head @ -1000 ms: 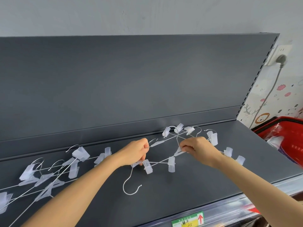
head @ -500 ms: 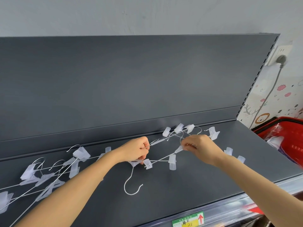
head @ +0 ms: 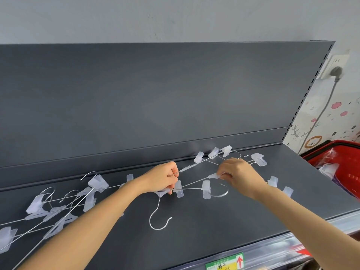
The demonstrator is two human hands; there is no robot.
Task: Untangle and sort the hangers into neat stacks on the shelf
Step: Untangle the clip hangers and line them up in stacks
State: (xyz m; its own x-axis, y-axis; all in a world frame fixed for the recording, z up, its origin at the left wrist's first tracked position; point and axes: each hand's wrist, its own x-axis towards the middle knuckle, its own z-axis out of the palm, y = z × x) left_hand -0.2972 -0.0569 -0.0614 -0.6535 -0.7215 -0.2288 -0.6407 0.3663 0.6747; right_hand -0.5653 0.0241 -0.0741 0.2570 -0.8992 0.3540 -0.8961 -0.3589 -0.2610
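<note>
Pinching separate wires of the tangled hangers (head: 213, 152) near the shelf's (head: 224, 227) back edge, left hand (head: 163, 179) and right hand (head: 236, 175) risked jamming hooked clips (head: 206, 189) by tugging.

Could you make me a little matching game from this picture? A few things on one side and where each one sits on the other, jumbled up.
Things:
1. red basket
2. grey plug
3. green label
4. heap of hangers

Places:
A. left part of the shelf
B. front edge of the shelf
C. in the wall socket, upper right
D. beside the shelf's right end

Pairs: 1-D, 2-C, 3-B, 4-A.
</note>
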